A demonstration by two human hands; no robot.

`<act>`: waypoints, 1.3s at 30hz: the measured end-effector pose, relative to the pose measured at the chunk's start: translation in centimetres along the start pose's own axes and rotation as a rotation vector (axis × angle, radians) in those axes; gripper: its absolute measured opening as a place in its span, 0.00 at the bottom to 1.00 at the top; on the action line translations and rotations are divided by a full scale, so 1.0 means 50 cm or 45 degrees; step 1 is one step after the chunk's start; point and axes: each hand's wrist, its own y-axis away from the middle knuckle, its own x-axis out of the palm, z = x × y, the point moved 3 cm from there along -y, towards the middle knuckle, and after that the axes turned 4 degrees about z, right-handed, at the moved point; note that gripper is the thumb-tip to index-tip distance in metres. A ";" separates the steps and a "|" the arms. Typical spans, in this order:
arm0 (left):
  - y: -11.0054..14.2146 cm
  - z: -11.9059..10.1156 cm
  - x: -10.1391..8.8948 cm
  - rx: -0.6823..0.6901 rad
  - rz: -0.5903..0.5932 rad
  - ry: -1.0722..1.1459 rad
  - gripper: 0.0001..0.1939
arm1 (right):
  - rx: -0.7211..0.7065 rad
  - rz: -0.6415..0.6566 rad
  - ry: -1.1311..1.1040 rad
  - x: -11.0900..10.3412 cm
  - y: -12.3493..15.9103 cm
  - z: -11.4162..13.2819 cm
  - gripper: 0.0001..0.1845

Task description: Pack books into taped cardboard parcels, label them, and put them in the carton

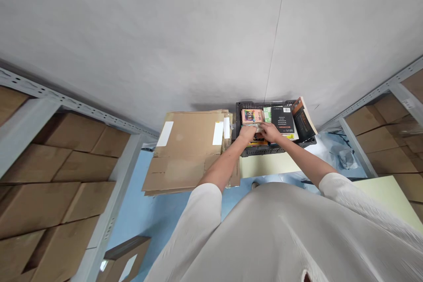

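Observation:
Both of my hands reach into a black plastic crate [257,151] filled with books and small boxes. My left hand [247,132] and my right hand [270,132] are close together, fingers curled at a small pale item [256,127] whose kind I cannot make out. Just beyond them lies a pink box [252,116] with a colourful picture. A black book [282,119] with white print lies flat to the right of my right hand. Another dark book [303,120] leans tilted against the crate's right end. Under my hands, a yellow-and-dark item [258,142] is partly hidden.
Flattened cardboard [188,141] is stacked left of the crate. The crate rests on a pale yellow tabletop [264,165] against a grey wall [211,44]. Shelves of cartons [39,194] stand left, with more cartons [380,134] right. A carton [124,260] sits on the blue floor.

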 end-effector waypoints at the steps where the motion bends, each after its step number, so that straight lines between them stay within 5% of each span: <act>1: 0.004 -0.001 -0.010 -0.005 -0.027 -0.029 0.17 | 0.007 -0.020 -0.038 -0.005 -0.001 0.000 0.27; 11: 0.026 -0.021 -0.116 0.157 -0.367 -0.099 0.24 | 0.099 -0.339 -0.195 -0.113 0.042 0.003 0.27; 19: 0.037 -0.166 -0.170 0.402 -0.432 -0.107 0.25 | 0.166 -0.567 -0.082 -0.208 0.192 -0.039 0.23; 24: 0.037 -0.319 -0.182 0.617 -0.448 -0.130 0.27 | 0.296 -0.709 -0.043 -0.247 0.359 -0.093 0.23; 29: 0.032 -0.537 -0.162 0.864 -0.471 -0.129 0.25 | 0.483 -0.828 0.027 -0.273 0.591 -0.160 0.22; 33: 0.035 -0.730 -0.096 1.024 -0.387 -0.141 0.23 | 0.665 -0.850 0.060 -0.256 0.813 -0.210 0.23; 39: 0.061 -0.984 0.059 1.201 -0.206 -0.219 0.19 | 0.973 -0.787 0.039 -0.165 1.136 -0.247 0.24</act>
